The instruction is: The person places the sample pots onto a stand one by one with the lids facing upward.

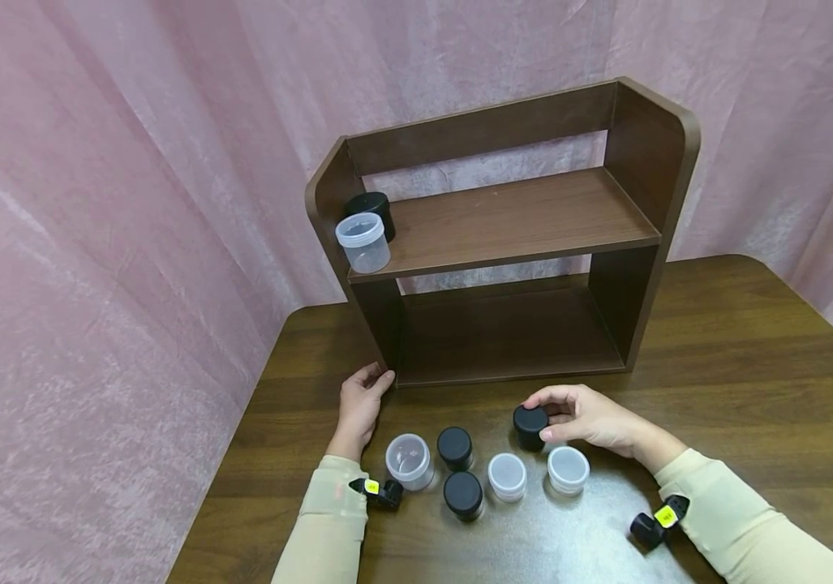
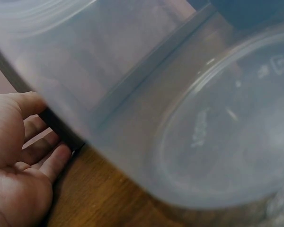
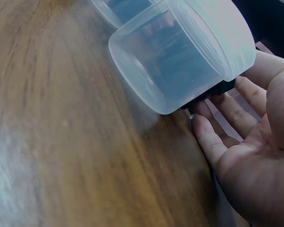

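Observation:
My right hand (image 1: 582, 418) pinches a small jar with a black lid (image 1: 530, 420) near the table's back middle. In the right wrist view a clear white-lidded jar (image 3: 165, 61) hides most of that black-lidded one behind it. My left hand (image 1: 363, 403) holds the front lower left corner of a brown wooden shelf (image 1: 511, 219), its fingers at the side panel's edge. Beside my left wrist stands a larger clear jar (image 1: 410, 461), which fills much of the left wrist view.
Two black-lidded jars (image 1: 455, 446) and two white-lidded jars (image 1: 507, 476) stand between my arms on the wooden table (image 1: 723, 389). On the upper shelf's left end, a clear jar (image 1: 363, 242) stands before a large black-lidded jar (image 1: 375, 204). A pink curtain (image 1: 168, 162) hangs behind.

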Motion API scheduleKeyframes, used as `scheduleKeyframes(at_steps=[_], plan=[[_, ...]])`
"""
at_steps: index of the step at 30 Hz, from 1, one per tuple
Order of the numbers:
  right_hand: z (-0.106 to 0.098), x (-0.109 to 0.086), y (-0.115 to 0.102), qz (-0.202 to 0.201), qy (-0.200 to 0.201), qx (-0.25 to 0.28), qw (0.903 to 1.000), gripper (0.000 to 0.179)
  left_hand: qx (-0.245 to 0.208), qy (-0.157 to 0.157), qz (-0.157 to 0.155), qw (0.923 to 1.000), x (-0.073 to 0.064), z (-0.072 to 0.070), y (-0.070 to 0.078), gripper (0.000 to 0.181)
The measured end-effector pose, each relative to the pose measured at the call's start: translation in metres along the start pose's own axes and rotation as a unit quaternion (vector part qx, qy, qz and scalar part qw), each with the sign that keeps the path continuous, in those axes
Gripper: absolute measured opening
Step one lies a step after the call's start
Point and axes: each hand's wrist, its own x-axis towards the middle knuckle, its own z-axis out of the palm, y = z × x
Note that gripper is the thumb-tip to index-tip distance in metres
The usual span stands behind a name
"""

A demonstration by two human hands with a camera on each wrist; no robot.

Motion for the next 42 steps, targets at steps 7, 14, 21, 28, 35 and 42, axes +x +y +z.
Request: scheduleKeyframes(at_steps=[7, 14, 21, 28, 35, 42], plan=[[0.001, 0.001, -0.001, 0.006, 0.019, -0.010, 0.9998, 0.042, 0.016, -0.014, -0.010, 0.9997, -0.012, -0.002, 0.023, 0.041], [0.004, 0.000, -0.008, 0.009, 0.042, -0.021, 0.9989, 0.041, 0.026, -0.016, -0.004, 0.9995, -0.022, -0.001, 0.038, 0.040], [0.005, 0.001, -0.015, -0.003, 0.056, -0.021, 0.9982, 0.041, 0.020, -0.017, -0.013, 0.9996, -0.008, -0.004, 0.020, 0.041], [0.000, 0.002, -0.029, -0.038, 0.079, -0.047, 0.9951, 0.041, 0.006, -0.013, -0.012, 0.9998, 0.000, -0.005, 0.004, 0.046], [-0.009, 0.002, -0.054, -0.062, 0.081, -0.053, 0.9934, 0.040, 0.004, -0.004, 0.001, 1.0000, -0.001, -0.005, 0.001, 0.046], [-0.016, -0.002, -0.087, -0.074, 0.104, -0.065, 0.9897, 0.040, 0.003, -0.006, 0.003, 1.0000, -0.001, -0.004, 0.000, 0.048]])
